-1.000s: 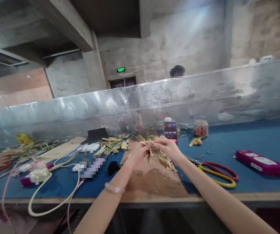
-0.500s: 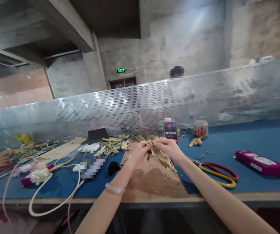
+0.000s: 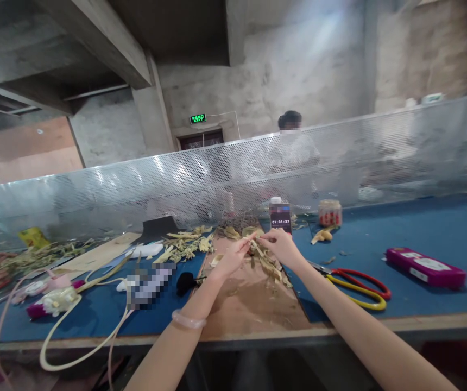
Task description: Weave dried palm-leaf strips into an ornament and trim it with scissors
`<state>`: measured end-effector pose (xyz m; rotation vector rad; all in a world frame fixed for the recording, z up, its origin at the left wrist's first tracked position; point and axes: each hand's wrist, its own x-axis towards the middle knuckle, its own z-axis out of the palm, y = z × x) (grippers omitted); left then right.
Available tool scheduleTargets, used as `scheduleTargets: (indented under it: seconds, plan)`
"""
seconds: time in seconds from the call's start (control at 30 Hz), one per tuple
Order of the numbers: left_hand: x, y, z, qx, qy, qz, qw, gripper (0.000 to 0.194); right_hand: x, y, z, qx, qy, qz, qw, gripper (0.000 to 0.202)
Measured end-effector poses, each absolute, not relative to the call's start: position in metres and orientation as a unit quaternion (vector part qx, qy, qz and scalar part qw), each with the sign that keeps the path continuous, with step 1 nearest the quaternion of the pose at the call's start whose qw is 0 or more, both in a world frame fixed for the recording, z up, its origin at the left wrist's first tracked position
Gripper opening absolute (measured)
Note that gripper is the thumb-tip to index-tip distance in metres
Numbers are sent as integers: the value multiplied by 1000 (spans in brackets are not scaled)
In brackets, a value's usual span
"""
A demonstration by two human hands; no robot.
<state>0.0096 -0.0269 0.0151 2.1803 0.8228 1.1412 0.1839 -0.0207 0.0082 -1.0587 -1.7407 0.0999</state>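
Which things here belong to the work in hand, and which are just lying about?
Work in hand:
- dried plants by the fingertips
- board beneath
- scissors, probably, though set down

Apparently just lying about:
- phone
- jar
- purple case
- yellow packet

Board (image 3: 253,309) — matt wood, barrier (image 3: 176,176) — perforated metal

We record dim, uneven indoor light, with a brighter patch high on the concrete wall (image 3: 310,60). Pale glare streaks the perforated metal screen (image 3: 168,174). Below the arms, we note soft shadow on the wooden board (image 3: 253,304). The upper right corner falls dark, and the outer edges stretch and smear. Small dried pieces between the fingers are too soft to resolve.
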Motion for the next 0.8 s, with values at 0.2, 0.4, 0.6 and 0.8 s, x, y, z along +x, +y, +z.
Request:
scheduleTargets:
  seconds: [0.2,0.4,0.6,0.8]
  plan:
    - [9,-25,15,810,299,445,238,39,182,-25,11,-445,-739,36,504,25]
    - [12,-25,14,803,276,455,267,42,178,-23,8,-456,-741,-6,494,20]
    - [12,-13,6,695,246,537,410,89,175,-19,5,-448,-737,-45,504,18]
    - [9,-4,4,678,310,532,401,48,176,-19,5,-423,-741,-64,517,21]
